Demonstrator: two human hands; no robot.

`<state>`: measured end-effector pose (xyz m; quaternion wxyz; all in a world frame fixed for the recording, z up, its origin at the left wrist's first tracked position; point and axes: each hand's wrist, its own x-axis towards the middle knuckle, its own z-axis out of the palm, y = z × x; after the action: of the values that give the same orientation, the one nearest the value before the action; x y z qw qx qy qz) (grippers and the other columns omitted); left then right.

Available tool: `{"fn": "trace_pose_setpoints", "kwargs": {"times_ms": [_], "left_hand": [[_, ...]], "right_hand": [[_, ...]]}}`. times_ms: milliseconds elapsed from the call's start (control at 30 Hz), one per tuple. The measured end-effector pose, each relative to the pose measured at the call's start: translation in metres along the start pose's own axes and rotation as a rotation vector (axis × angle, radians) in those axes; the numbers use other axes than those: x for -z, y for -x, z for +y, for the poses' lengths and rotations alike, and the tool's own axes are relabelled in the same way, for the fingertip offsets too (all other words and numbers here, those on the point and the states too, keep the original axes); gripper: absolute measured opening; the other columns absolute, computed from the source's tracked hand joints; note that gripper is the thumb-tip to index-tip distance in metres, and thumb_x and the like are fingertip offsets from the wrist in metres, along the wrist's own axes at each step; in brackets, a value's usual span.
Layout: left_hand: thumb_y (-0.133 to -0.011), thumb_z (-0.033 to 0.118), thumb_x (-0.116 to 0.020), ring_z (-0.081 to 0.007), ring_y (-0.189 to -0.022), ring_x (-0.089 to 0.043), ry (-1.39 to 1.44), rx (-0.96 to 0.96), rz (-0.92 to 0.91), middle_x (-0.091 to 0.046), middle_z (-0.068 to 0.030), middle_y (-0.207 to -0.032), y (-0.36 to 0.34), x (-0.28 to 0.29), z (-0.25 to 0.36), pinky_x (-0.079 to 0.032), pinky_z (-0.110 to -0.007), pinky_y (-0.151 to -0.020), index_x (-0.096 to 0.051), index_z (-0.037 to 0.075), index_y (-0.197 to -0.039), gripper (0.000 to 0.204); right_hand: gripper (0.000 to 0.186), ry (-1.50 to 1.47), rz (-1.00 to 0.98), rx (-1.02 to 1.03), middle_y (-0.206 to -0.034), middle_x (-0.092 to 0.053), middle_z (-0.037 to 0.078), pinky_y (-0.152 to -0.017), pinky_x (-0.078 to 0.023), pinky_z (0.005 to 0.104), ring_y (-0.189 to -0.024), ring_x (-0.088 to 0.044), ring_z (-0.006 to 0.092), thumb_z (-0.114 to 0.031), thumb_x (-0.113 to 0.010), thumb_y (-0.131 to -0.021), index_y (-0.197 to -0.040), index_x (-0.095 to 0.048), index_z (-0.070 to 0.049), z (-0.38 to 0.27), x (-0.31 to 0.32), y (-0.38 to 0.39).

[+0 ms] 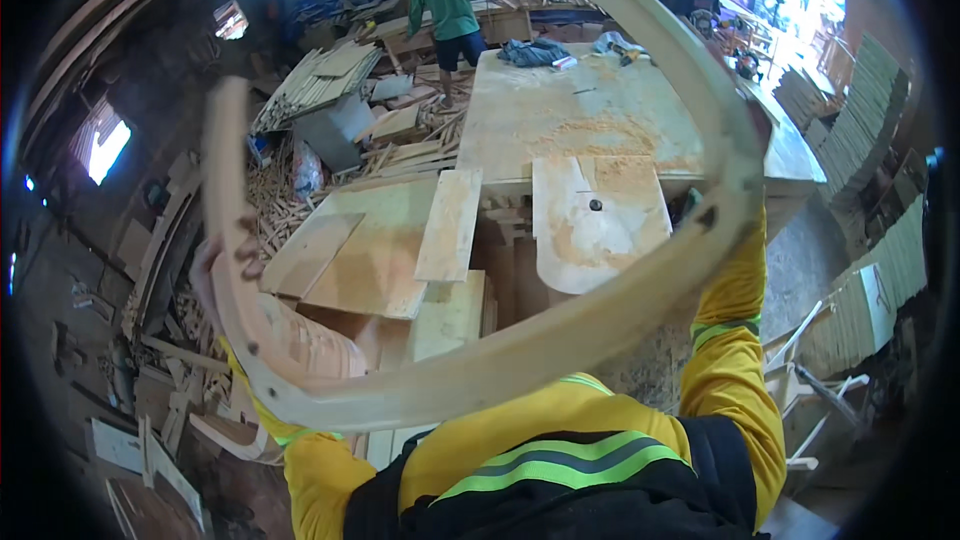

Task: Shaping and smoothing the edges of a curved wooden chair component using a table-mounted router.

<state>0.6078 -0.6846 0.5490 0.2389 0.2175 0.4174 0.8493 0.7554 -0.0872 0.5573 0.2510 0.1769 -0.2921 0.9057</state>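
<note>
You are holding the curved wooden frame (pixel 520 340) with your left hand (pixel 215 275) and right hand (pixel 750 140) both closed on its corners, so keep each grip firm above the desk (pixel 560 110).

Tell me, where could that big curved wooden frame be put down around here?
The large workbench has bare, sawdust-dusted top between the blue cloth at its far end and the rounded board at its near edge. Left of it, loose boards and scrap sticks crowd the floor.

both arms raised, left hand (pixel 222 265), right hand (pixel 752 155) gripping
</note>
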Motion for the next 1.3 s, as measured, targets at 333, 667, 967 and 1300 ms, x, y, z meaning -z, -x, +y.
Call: {"fn": "trace_pose_setpoints", "kwargs": {"times_ms": [333,667,967,1300], "left_hand": [[-0.098,0.036,-0.053,-0.0286,-0.111,-0.059,0.67,0.168,0.17,-0.057,-0.017,-0.126,0.003,0.072,-0.151,-0.046,-0.046,-0.1,-0.041,0.007,-0.143,0.056],[-0.075,0.01,-0.081,-0.0288,-0.128,-0.047,-1.249,-0.469,0.686,-0.045,-0.0203,-0.142,-0.032,0.098,-0.207,-0.037,-0.038,-0.11,-0.026,-0.004,-0.148,0.092],[-0.07,0.016,-0.081,-0.0365,-0.137,-0.041,-1.338,0.125,0.64,-0.04,-0.0279,-0.148,-0.06,0.236,-0.287,-0.033,-0.039,-0.114,-0.024,-0.008,-0.15,0.101],[-0.07,0.014,-0.082,-0.0335,-0.142,-0.034,-1.445,0.612,0.604,-0.033,-0.0259,-0.153,-0.123,0.309,-0.352,-0.026,-0.037,-0.118,-0.019,-0.008,-0.152,0.105]], "right_hand": [[0.032,1.622,0.145,0.584,-0.119,-0.065,0.012,-0.098,-0.048,0.0356,-0.111,-0.062,0.0223,-0.014,-0.063,-0.095,-0.124,-0.06,-0.001,0.045,0.156,-0.049],[0.064,1.947,0.49,0.073,-0.092,-0.07,0.025,-0.075,-0.052,0.0519,-0.09,-0.067,0.047,-0.051,-0.077,-0.078,-0.112,-0.051,-0.004,0.132,0.134,-0.007],[0.076,1.87,0.138,-0.263,-0.137,-0.048,0.028,-0.096,-0.05,0.0475,-0.116,-0.056,0.0475,-0.008,-0.067,-0.08,-0.147,-0.033,0.001,0.224,0.277,0.081],[0.065,1.835,0.187,-0.423,-0.137,-0.049,0.027,-0.103,-0.046,0.0426,-0.122,-0.053,0.0432,0.001,-0.058,-0.081,-0.142,-0.037,0.008,0.286,0.376,0.091]]}}
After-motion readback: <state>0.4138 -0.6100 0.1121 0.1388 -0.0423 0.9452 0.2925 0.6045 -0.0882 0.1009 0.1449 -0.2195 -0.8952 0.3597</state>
